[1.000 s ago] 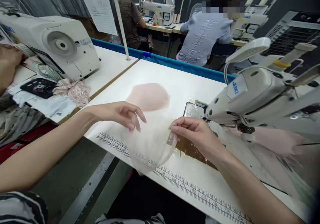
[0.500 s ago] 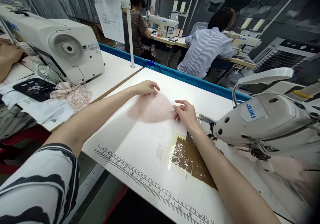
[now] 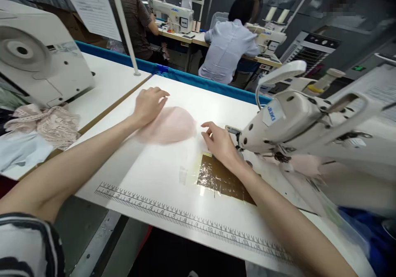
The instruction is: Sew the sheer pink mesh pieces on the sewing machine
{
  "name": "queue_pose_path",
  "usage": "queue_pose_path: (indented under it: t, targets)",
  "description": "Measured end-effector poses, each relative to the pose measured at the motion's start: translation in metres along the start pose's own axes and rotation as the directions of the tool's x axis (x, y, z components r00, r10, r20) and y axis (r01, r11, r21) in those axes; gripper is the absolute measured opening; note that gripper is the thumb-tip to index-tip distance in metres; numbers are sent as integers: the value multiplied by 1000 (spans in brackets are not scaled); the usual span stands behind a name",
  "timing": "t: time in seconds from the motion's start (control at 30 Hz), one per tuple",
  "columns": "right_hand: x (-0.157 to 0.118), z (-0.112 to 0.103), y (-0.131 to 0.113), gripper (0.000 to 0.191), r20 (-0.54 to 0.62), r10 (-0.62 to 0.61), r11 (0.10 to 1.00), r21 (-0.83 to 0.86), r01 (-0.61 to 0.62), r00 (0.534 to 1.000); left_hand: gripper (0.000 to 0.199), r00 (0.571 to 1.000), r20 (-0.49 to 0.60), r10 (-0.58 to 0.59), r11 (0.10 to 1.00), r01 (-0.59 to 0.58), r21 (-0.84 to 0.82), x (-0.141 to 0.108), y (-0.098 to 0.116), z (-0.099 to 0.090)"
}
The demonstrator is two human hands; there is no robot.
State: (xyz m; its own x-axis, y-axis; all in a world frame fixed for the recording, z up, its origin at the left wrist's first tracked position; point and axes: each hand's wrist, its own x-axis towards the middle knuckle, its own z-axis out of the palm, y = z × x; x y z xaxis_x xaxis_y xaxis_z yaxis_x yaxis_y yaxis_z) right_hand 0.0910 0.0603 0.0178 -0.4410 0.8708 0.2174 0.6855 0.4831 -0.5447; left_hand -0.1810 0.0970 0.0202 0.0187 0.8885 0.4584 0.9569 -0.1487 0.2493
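A thin, pale pink oval piece of fabric (image 3: 176, 124) lies flat on the white table (image 3: 148, 165). My left hand (image 3: 150, 104) is over its upper left edge, the fingers apart and bent, with nothing visible between them. To the right of the fabric, my right hand (image 3: 218, 141) is apart from it, thumb and fingers loosely curved and nothing in them. Just beyond my right hand stands the head of a white sewing machine (image 3: 278, 116). Below that hand is a brown, tape-covered plate (image 3: 222, 180).
A printed ruler (image 3: 185, 221) runs along the front edge. At the left stand another sewing machine (image 3: 40, 58) and a pile of pink lace (image 3: 46, 124). A pole (image 3: 126, 34) rises behind. Two people sit at machines beyond the blue edging (image 3: 198, 81). More pink fabric (image 3: 306, 165) lies right.
The view has turned to the right. My right hand has let go of the fabric's right edge and is now apart from it. My left hand's fingers have spread above the fabric.
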Motion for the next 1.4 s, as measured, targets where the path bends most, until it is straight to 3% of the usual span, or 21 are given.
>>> queue_pose_path:
  t: [0.1, 0.17, 0.2, 0.27, 0.33, 0.4, 0.47, 0.57, 0.67, 0.73, 0.9, 1.03, 1.1, 1.2, 1.33, 1.4]
  targets:
    - [-60, -21, 3, 22, -4, -98, 992, -78, 98, 995, 27, 971, -208, 118, 993, -119, 4, -11, 14, -11]
    - [-98, -36, 10, 22, -4, -198, 966, -168, 195, 980, 25, 918, -285, 277, 960, -278, 36, -24, 31, -17]
    - [-115, -44, 17, 22, -31, -236, 948, -226, 223, 971, 23, 872, -317, 373, 927, -368, 75, -32, 42, -19]
    - [-140, -61, 38, 21, -96, -272, 909, -352, 223, 958, 15, 738, -342, 581, 806, -580, 118, -48, 66, -21]
    - [-154, -83, 63, 21, -163, -226, 878, -460, 128, 960, 11, 659, -277, 699, 694, -719, 41, -61, 94, -19]
    - [-159, -105, 89, 25, -231, -97, 844, -534, -43, 968, 8, 559, -258, 788, 569, -821, -43, -72, 126, -13]
    - [-160, -124, 108, 29, -301, 48, 797, -564, -218, 952, 7, 510, -257, 821, 495, -860, -125, -79, 158, -5]
    - [-159, -141, 120, 28, -342, 136, 764, -562, -318, 930, 11, 492, -274, 826, 445, -869, -217, -87, 198, 10]
    - [-159, -146, 120, 26, -344, 196, 741, -562, -368, 918, 13, 496, -270, 825, 427, -861, -276, -93, 217, 23]
    - [-159, -149, 118, 26, -327, 220, 729, -571, -378, 919, 12, 505, -274, 818, 426, -853, -302, -96, 219, 29]
    - [-175, -162, 107, 20, -309, 305, 681, -590, -433, 901, 6, 578, -290, 763, 479, -807, -346, -97, 211, 32]
    - [-200, -158, 95, 9, -152, 376, 625, -686, -371, 914, 6, 559, -303, 772, 459, -820, -343, -96, 210, 33]
    - [-208, -148, 90, 16, -124, 381, 623, -698, -353, 916, 7, 555, -302, 775, 454, -822, -343, -96, 211, 34]
    - [-211, -135, 84, 18, -160, 370, 629, -682, -373, 915, 9, 570, -295, 767, 471, -813, -343, -96, 212, 34]
    - [-206, -128, 85, 18, -291, 414, 612, -612, -501, 862, 11, 578, -290, 763, 488, -809, -329, -96, 212, 32]
    - [-203, -124, 84, 17, -294, 436, 636, -569, -522, 851, 12, 583, -290, 759, 493, -806, -328, -96, 212, 32]
